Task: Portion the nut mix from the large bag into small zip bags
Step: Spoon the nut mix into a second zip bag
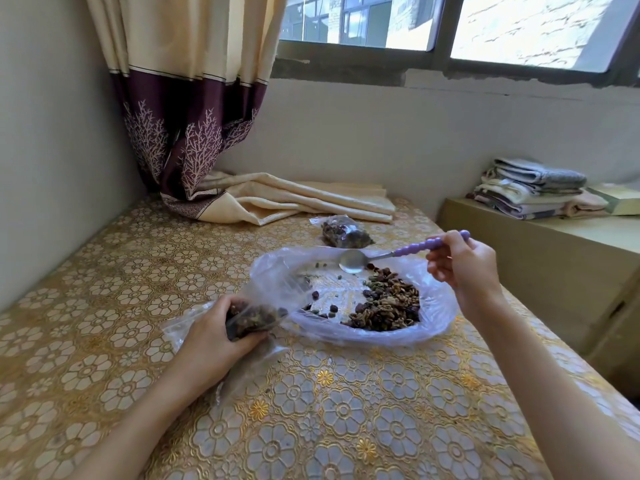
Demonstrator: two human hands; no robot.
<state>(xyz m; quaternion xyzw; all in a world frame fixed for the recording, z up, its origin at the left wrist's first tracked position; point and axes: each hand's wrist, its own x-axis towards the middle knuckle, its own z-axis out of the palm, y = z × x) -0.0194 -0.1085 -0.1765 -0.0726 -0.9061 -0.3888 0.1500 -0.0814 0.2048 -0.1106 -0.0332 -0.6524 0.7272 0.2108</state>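
The large clear bag [440, 306] lies open and flat on the table, with a heap of nut mix [384, 308] in its right half. My left hand [211, 336] grips a small zip bag [254, 317] partly filled with mix, its mouth at the large bag's left edge. My right hand [462, 266] holds a spoon [353, 261] by its purple beaded handle; the empty metal bowl hovers over the large bag's far side. A filled small zip bag [344, 232] lies farther back on the table.
The table wears a gold floral cloth [311, 410]. A cream and purple curtain [214, 161] hangs into the back left corner and spills onto the table. Folded towels [533, 188] sit on a low cabinet to the right. A wall borders the left.
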